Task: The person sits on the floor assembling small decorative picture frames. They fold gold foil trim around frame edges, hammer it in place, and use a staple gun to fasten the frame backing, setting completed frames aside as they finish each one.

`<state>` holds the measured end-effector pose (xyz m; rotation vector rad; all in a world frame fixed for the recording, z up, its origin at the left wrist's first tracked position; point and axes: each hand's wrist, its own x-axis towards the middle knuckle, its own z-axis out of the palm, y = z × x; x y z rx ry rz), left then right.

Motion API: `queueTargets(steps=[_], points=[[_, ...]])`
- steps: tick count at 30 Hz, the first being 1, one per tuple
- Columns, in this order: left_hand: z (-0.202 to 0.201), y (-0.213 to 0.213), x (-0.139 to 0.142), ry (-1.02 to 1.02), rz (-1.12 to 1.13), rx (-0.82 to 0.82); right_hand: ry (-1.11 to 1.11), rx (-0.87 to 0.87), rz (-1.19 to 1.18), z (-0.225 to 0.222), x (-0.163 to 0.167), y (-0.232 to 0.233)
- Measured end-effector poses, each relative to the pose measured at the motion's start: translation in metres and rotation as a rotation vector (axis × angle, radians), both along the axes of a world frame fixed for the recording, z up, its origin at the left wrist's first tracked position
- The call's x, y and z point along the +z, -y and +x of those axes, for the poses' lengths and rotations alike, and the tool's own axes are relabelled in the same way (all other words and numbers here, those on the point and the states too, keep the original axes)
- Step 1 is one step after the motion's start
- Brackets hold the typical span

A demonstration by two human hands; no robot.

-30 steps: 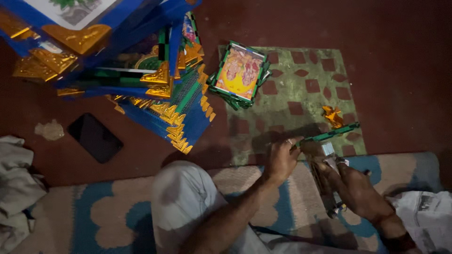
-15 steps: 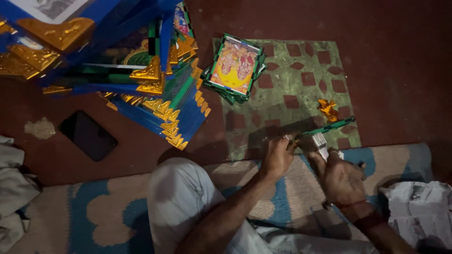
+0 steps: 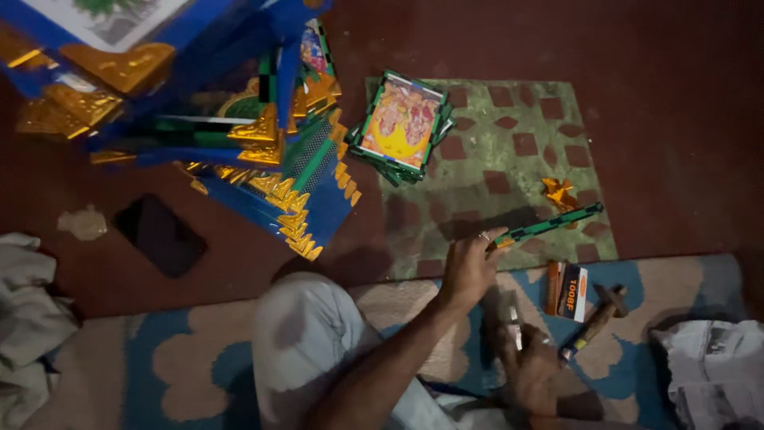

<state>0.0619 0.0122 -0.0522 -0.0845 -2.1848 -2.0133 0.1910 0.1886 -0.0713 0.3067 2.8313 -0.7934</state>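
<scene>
My left hand pinches one end of a thin green frame strip. The strip reaches out to the right, low over a green patterned mat. My right hand is lower, near my body, with its fingers closed around a small metal tool that is hard to make out. Just right of that hand, a small orange, black and white box and a wooden-handled hammer lie on the blue and beige rug. A gold corner piece lies on the mat beyond the strip.
A small stack of green-framed pictures sits on the mat's far-left corner. A tall, leaning pile of blue and green frames with gold corners fills the upper left. A dark phone lies on the red floor, white cloth at left, and crumpled paper at right.
My right hand has pulled back from the strip towards my body, so the box and hammer now show. My left hand still holds the strip.
</scene>
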Motion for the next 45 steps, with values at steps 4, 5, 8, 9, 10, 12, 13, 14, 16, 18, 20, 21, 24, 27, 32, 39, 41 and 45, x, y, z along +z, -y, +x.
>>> queueTargets(steps=[4, 5, 8, 9, 10, 12, 13, 14, 16, 18, 20, 21, 24, 27, 32, 39, 41, 45], points=[[-0.001, -0.001, -0.003, -0.072, -0.05, 0.045, -0.426, 0.198, 0.367, 0.021, -0.012, 0.023], [-0.001, -0.001, -0.003, -0.098, -0.055, 0.059, -0.402, 0.203, 0.36, 0.024, -0.018, 0.023], [-0.001, 0.0, -0.003, -0.072, -0.099, 0.033, -0.402, 0.099, 0.143, 0.026, -0.036, 0.0], [0.0, 0.001, -0.002, -0.047, -0.103, 0.007, -0.417, 0.047, 0.039, 0.022, -0.039, -0.015], [0.0, 0.001, -0.002, -0.024, -0.107, -0.015, -0.418, -0.043, 0.19, 0.009, -0.042, -0.034], [0.0, 0.001, -0.001, 0.02, -0.088, -0.038, -0.428, -0.23, 0.289, -0.011, -0.039, -0.071], [0.0, 0.001, -0.001, 0.027, -0.065, -0.045, -0.449, -0.337, 0.239, -0.023, -0.038, -0.085], [0.0, 0.001, -0.001, 0.027, -0.044, -0.052, -0.388, -0.419, 0.243, -0.034, -0.036, -0.095], [0.0, 0.001, -0.001, -0.001, -0.032, -0.054, -0.257, -0.58, 0.255, -0.049, -0.032, -0.108], [-0.001, 0.002, -0.001, -0.009, -0.025, -0.038, -0.227, -0.544, 0.13, -0.057, -0.026, -0.117], [-0.001, 0.002, -0.001, 0.008, -0.015, -0.023, -0.123, -0.498, 0.113, -0.059, -0.022, -0.124], [-0.001, 0.002, -0.001, 0.059, -0.029, -0.031, -0.047, -0.465, 0.154, -0.06, -0.02, -0.128], [-0.001, 0.002, 0.0, 0.138, -0.036, -0.049, 0.191, -0.267, 0.452, -0.056, -0.016, -0.135], [-0.003, 0.0, -0.001, 0.058, 0.004, -0.043, -0.016, -0.667, -0.301, -0.045, -0.01, -0.131], [-0.006, -0.002, -0.01, 0.057, -0.023, -0.025, -0.225, -0.654, -0.887, -0.011, 0.038, -0.086], [-0.007, -0.008, -0.022, -0.036, 0.035, -0.008, 0.057, -0.448, -0.636, -0.026, 0.09, 0.011], [-0.007, -0.01, -0.022, 0.005, -0.08, 0.016, -0.078, -0.355, -0.716, -0.033, 0.091, 0.024], [-0.008, -0.011, -0.021, 0.075, -0.088, 0.008, -0.165, -0.198, -0.553, -0.053, 0.087, 0.028]])
